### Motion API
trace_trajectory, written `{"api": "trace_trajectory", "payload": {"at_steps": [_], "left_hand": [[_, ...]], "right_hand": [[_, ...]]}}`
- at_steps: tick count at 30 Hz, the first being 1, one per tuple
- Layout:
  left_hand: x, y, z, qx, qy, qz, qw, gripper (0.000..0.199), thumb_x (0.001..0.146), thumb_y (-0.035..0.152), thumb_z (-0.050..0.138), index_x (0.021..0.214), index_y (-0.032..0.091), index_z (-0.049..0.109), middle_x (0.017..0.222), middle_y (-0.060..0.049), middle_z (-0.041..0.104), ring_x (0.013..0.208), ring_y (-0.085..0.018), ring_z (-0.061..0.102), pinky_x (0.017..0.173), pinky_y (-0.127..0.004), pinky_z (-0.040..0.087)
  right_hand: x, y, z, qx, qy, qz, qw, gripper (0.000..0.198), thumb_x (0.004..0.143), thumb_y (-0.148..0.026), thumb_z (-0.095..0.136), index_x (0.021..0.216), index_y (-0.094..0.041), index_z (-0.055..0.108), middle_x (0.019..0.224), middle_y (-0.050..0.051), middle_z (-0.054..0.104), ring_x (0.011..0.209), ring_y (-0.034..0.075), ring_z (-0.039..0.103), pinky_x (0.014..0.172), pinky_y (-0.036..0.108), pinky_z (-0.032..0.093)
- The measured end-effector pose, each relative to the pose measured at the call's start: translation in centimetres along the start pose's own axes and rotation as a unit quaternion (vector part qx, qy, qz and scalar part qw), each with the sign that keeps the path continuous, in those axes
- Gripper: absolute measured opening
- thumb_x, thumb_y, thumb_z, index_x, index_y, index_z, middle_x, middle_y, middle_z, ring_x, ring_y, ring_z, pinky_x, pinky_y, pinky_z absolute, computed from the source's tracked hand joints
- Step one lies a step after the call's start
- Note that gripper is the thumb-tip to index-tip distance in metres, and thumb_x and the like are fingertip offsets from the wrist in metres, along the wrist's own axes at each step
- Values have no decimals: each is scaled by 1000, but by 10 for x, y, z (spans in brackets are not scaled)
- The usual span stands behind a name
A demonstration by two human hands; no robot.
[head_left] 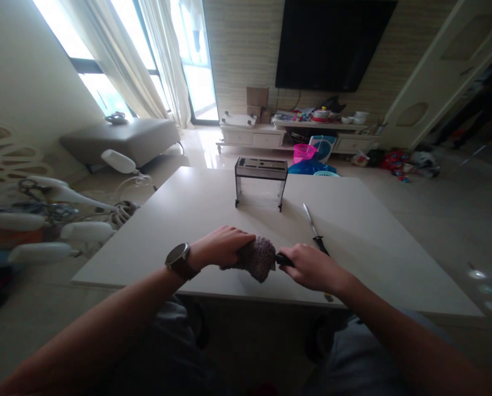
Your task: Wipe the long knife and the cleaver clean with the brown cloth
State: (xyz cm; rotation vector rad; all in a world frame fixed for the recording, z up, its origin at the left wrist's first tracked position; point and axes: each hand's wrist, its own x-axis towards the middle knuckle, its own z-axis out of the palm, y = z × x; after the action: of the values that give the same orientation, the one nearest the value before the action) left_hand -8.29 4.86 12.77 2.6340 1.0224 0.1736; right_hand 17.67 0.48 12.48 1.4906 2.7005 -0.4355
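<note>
My left hand [225, 245], with a watch on its wrist, is closed on a fuzzy grey-purple cloth [263, 258]. The cloth is wrapped around the blade of a knife, so most of the blade is hidden. My right hand [312, 268] grips the knife's black handle [284, 259], just right of the cloth. Both hands are above the near part of the white table [205, 192]. Beyond my right hand lies a sharpening steel [311, 220], its black handle partly behind the hand. Farther back stands a knife block [261, 168] with a dark slotted top and clear sides.
At the near table edge, by my right wrist, is a small yellow and dark object [328, 297]. A lamp-like fixture with white shades [87, 231] stands left of the table. Past the far edge are a pink basket [304, 152] and a low cabinet [252, 137].
</note>
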Motion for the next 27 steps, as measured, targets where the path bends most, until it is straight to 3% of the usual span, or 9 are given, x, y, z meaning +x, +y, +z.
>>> {"api": "trace_trajectory", "payload": {"at_steps": [3,8,17,23,27], "left_hand": [[5,7,5,13,0,34,999,24,75,18,62,98,24,62,94,-8,74,83,-28,68,65,-35,38],[11,8,13,34,-8,29,999,26,72,14,61,96,24,62,92,-8,75,82,-27,69,64,-34,37],[-3,-46,-17,66,2,-47,997,41,68,10,58,105,23,70,96,-6,77,85,-24,70,70,-31,44],[-10,-57,-19,-25,21,-38,999,35,64,7,60,93,21,72,79,-4,74,68,-19,65,62,-28,43],[-10,-56,-11,-194,50,-49,978,34,61,8,68,92,21,76,75,-4,74,62,-18,63,60,-26,45]], "right_hand": [[3,-2,0,-13,1,-2,1000,18,94,-30,57,103,-18,67,94,16,76,85,30,73,64,32,35],[5,-1,-1,-14,-2,3,1000,21,95,-32,57,106,-19,68,97,15,77,87,29,73,66,31,37],[-9,22,-17,41,21,47,998,18,94,-37,59,93,-22,68,83,7,72,71,18,64,62,26,33],[-9,28,-15,104,22,26,994,16,91,-34,62,85,-20,66,77,5,69,65,16,59,61,26,33],[-8,30,-14,148,19,20,989,18,90,-35,63,80,-20,64,72,3,67,63,15,56,60,27,33]]}}
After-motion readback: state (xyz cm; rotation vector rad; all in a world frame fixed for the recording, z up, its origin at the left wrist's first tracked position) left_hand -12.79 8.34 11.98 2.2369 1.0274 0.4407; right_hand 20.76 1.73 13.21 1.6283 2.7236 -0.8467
